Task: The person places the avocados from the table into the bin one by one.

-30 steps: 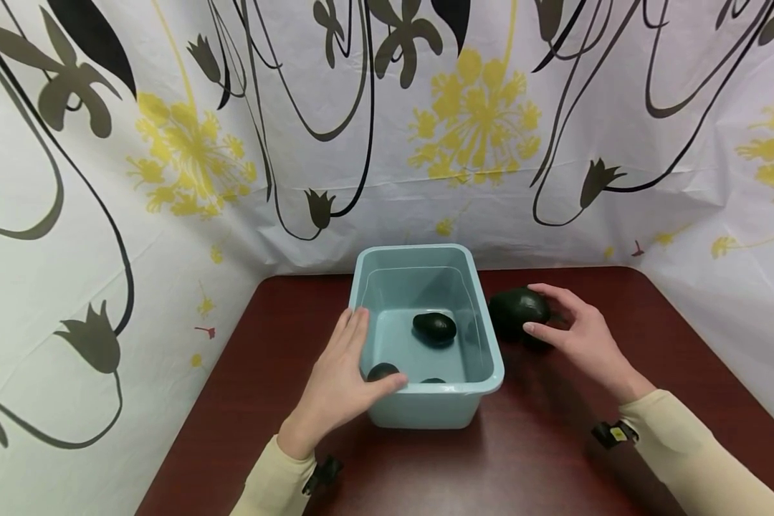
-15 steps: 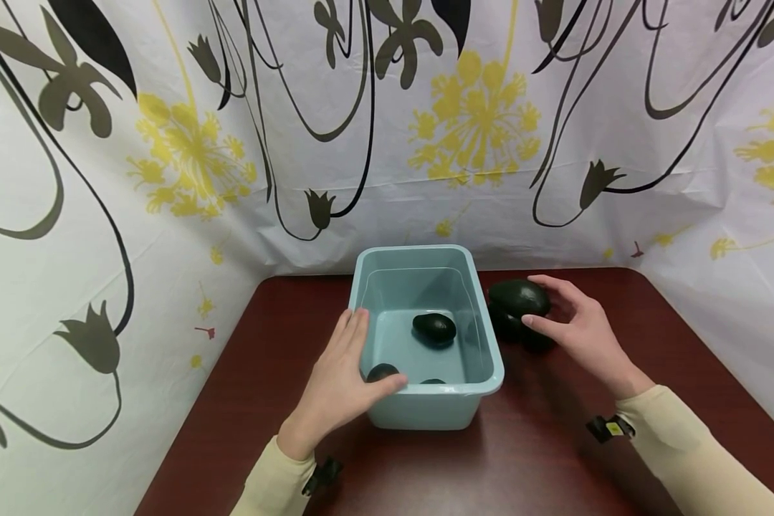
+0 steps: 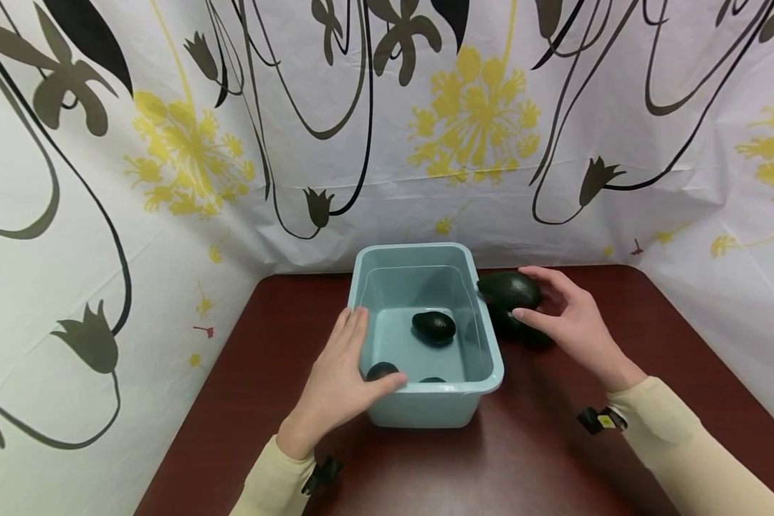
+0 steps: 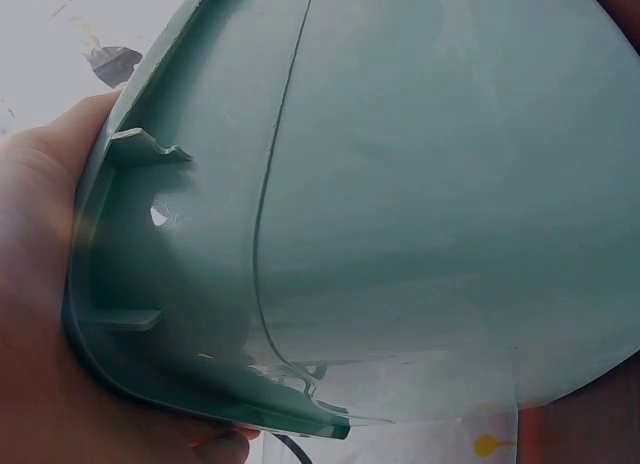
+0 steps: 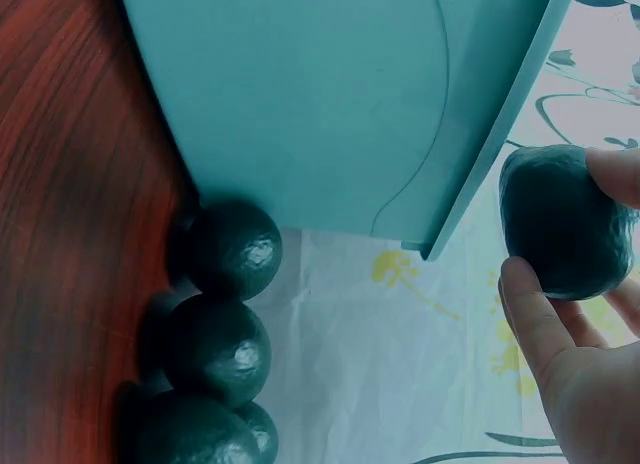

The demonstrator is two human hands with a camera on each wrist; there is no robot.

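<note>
My right hand (image 3: 574, 319) holds a dark green avocado (image 3: 508, 289) between thumb and fingertips, just right of the light blue plastic bin (image 3: 426, 408). In the right wrist view the held avocado (image 5: 565, 224) is level with the bin's rim, off the table. Several more avocados (image 5: 215, 352) lie in a row on the table against the bin's right side. My left hand (image 3: 338, 380) rests on the bin's near left corner, fingers along the left rim and thumb over the near rim. Inside the bin, one avocado (image 3: 434, 327) lies mid-floor; two more show partly behind the near wall.
The dark red-brown table (image 3: 245, 401) reaches back to a white curtain (image 3: 387, 179) with a flower print. A small black device (image 3: 603, 421) is strapped at the right wrist, and another (image 3: 322, 474) at the left.
My right hand has raised the avocado from the others beside the bin and moved it slightly left toward the right rim. My left hand stays in place.
</note>
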